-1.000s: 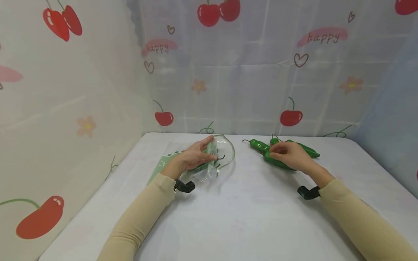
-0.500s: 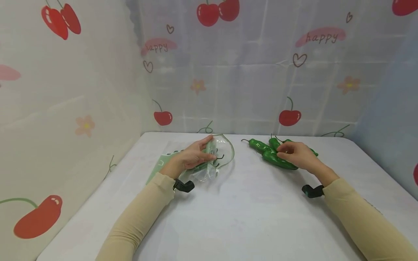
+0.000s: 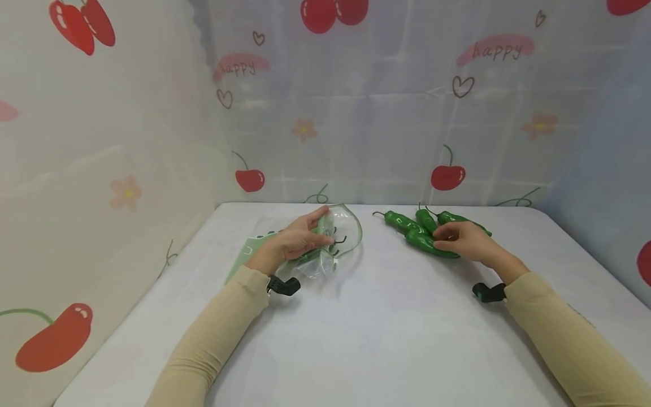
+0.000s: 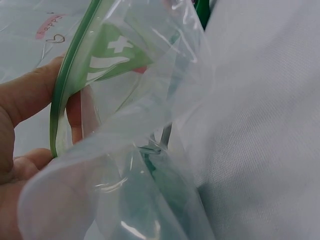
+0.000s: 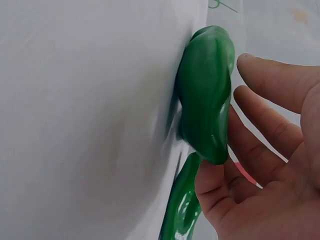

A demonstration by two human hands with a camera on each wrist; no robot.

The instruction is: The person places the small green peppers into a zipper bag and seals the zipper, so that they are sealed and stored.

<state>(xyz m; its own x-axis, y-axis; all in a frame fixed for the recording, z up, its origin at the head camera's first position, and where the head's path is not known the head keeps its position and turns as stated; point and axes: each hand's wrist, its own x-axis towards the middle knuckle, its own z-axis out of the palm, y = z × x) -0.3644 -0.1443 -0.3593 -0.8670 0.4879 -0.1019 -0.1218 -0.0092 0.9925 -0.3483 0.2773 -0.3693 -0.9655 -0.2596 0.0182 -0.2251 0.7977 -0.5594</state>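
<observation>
Four glossy green peppers (image 3: 431,245) lie clustered right of centre in the frame, some touching. I see the person's right hand (image 3: 469,242) at the cluster's right side, its thumb and fingers loosely bent and apart around the front pepper, gripping nothing; I cannot tell whether a fingertip touches. The left hand (image 3: 295,236), left of centre, pinches the rim of a clear bag between thumb and fingers, well apart from the peppers. Both arms wear pale yellow sleeves (image 3: 216,333). Beneath them I see a white table (image 3: 376,333); behind it hangs a pale backdrop (image 3: 366,130) printed with cherries, hearts and "happy". The clear bag (image 3: 316,267), green-edged, gapes toward the right; inside are green shapes with thin dark stems (image 3: 341,241).
</observation>
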